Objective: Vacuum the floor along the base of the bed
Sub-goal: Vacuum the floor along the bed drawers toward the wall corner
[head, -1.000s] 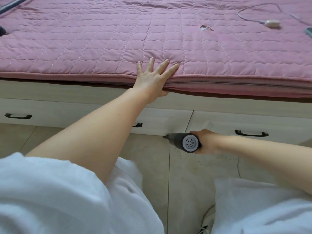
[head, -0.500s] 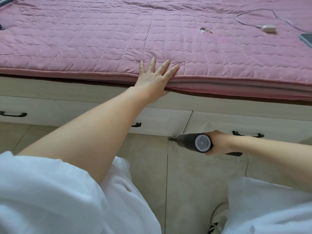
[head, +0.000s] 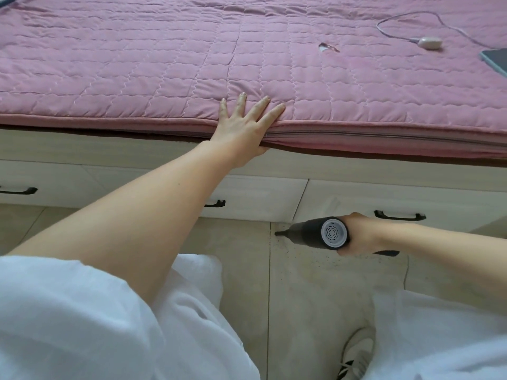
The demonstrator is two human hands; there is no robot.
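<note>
A: Where's the handheld vacuum (head: 315, 235)?
B: Low by the bed's drawers (head: 384, 198), nozzle on the floor (head: 301, 283). Right hand (head: 359, 233) wraps its rear grip (looks light, rigid, one-hand job).
A: Left hand (head: 244, 127)?
B: Spread flat on the mattress edge (head: 356, 138) above.

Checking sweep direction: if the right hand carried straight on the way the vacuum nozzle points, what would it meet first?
Probably nothing soon: the right hand aims the handheld vacuum leftward along bare floor tile, roughly parallel to the drawer fronts; depth is unclear.

Three drawer handles (head: 399, 216) showing; two hands (head: 242, 130); one handheld vacuum (head: 318, 233); one shoe (head: 356, 355); one bed (head: 164, 64).
</note>
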